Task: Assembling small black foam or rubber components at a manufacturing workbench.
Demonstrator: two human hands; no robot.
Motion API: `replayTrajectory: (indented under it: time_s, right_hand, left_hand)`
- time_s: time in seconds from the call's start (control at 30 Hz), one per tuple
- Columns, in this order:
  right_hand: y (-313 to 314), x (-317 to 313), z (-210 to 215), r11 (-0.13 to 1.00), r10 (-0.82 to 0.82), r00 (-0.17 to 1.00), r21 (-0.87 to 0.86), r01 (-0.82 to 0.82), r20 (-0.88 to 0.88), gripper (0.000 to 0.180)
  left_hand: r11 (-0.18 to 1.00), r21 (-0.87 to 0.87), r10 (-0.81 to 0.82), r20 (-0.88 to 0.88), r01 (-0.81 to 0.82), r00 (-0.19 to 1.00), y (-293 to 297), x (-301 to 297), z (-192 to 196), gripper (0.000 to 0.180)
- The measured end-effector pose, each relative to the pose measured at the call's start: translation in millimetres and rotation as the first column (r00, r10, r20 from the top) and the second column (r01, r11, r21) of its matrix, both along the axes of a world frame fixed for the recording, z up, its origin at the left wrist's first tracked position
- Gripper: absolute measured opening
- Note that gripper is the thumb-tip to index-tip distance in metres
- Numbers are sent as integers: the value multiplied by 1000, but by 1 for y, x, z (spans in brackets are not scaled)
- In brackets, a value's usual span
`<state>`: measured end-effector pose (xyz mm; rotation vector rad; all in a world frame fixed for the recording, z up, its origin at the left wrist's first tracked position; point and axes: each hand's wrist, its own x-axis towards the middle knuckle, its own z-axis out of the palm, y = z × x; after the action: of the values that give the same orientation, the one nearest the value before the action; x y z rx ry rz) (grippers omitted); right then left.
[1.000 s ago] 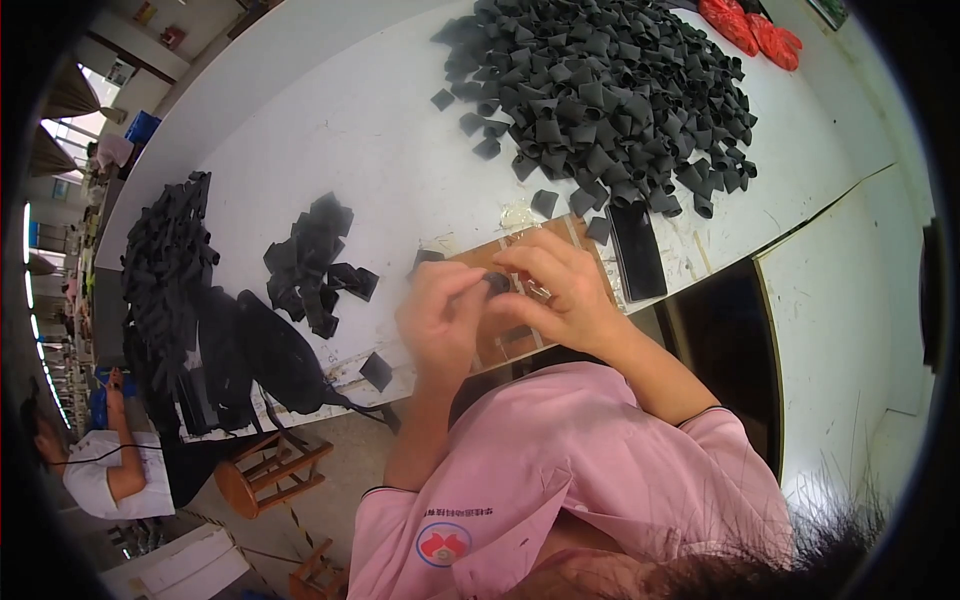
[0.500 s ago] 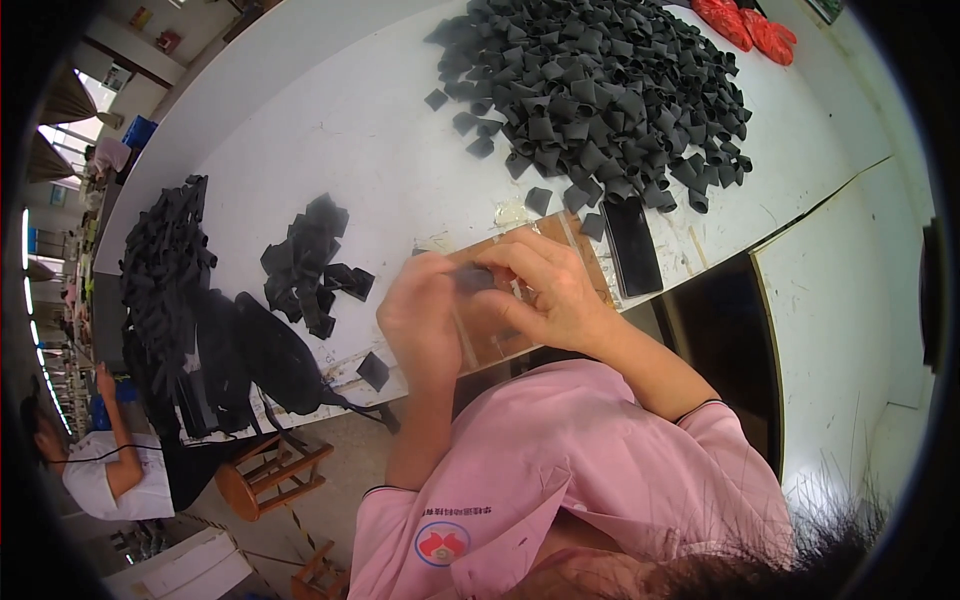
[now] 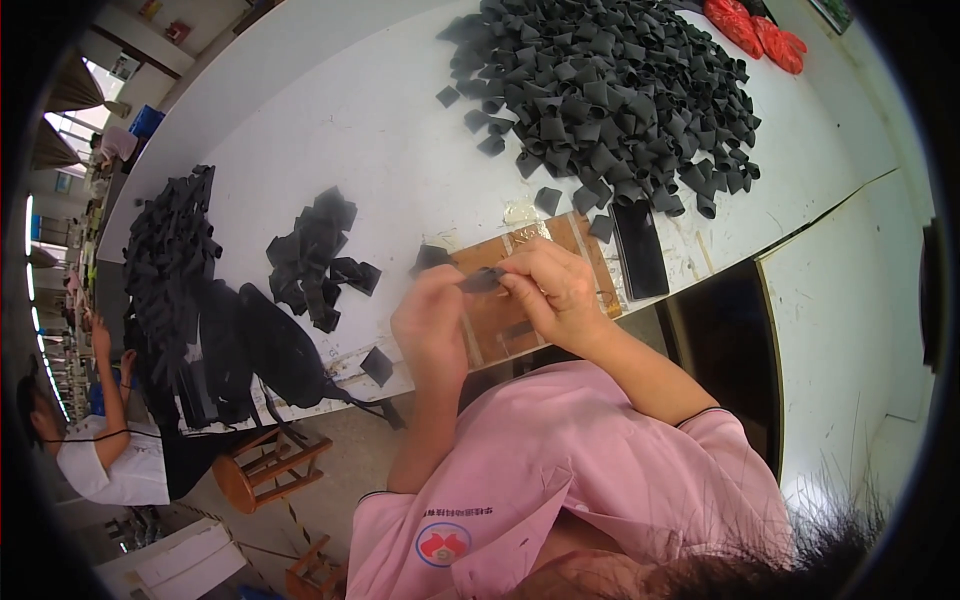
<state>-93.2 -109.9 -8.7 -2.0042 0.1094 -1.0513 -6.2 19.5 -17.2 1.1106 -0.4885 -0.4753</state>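
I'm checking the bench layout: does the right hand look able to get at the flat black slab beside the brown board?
Probably yes: the slab lies close to the right hand, mostly uncovered, with little but the flat board between. But that hand pinches a dark piece and might need freeing first.

On my remote feed, a white table (image 3: 370,110) spans the centre. At its lower left, I note a wooden stool (image 3: 236,484) on a grey floor (image 3: 362,450); a second stool (image 3: 310,572) stands below, near striped tape (image 3: 294,517). At upper left, I register a pale wall (image 3: 155,42), a bright window (image 3: 100,92) and brown hangings (image 3: 70,90). A line of lamps (image 3: 29,225) runs along the left rim. At right, a dark recess (image 3: 735,345) lies between the table's near edge and a white surface (image 3: 830,300).
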Motion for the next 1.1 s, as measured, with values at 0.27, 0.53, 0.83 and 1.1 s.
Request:
replayTrajectory:
  time_s: [0.27, 0.53, 0.83, 1.1]
  right_hand:
    - [-7, -7, 18, 858, 309, 924, 484, -169, -225, 7]
    - [-2, -1, 16, 989, 141, 970, 73, -129, -197, 9]
    - [-9, -17, 9, 986, 160, 930, 96, -135, -330, 14]
    - [-6, -12, 19, 988, 118, 959, 126, -88, -259, 16]
  left_hand:
    - [976, 207, -37, 470, -69, 882, -11, 4, 32, 11]
    - [981, 192, -50, 374, -24, 926, -5, 8, 12, 4]
    - [983, 179, -90, 311, 35, 946, -10, 2, 8, 19]
    - [980, 180, -118, 165, 88, 979, -12, -3, -1, 18]
